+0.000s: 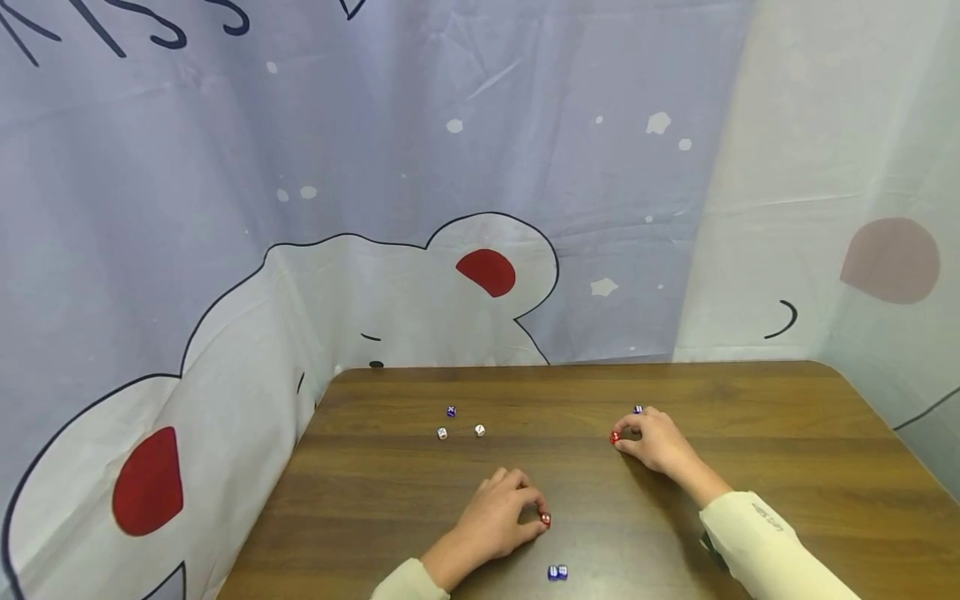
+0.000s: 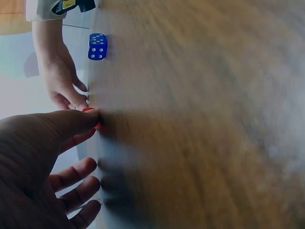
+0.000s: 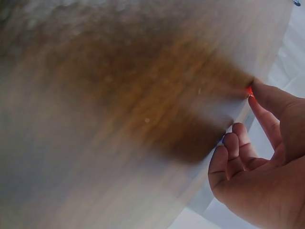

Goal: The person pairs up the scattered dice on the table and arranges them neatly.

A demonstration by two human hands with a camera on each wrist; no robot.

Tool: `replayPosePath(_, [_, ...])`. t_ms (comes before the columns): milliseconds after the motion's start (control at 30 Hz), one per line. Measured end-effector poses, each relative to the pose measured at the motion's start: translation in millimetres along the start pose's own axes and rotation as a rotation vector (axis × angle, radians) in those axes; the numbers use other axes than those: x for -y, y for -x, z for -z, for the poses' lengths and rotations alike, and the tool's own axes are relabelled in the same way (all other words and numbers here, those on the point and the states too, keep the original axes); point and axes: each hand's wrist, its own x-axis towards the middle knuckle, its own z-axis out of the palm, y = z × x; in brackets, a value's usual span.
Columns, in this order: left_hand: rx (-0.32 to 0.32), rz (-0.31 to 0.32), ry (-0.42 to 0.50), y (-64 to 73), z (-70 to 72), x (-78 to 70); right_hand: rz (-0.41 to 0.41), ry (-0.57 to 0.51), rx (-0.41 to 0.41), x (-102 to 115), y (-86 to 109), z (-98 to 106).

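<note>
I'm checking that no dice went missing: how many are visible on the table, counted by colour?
Blue dice: 4
White dice: 2
Red dice: 2
Total: 8

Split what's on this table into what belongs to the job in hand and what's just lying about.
In the job:
nearer red die, pinched by the left hand
farther red die, pinched by the right hand

Apparently just lying about:
two white dice
four blue dice
</note>
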Motion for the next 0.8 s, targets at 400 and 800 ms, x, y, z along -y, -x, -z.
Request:
replayPosePath(400, [0.005,0.0,0.004,3.0,1.8,-2.4,-0.027,0.002,0.072,7.4,4.3,3.3])
replayPosePath(800, [0.008,0.01,0.003,3.5,1.2,-2.3,-0.038,0.005,0.121,15.9,12.0,3.1])
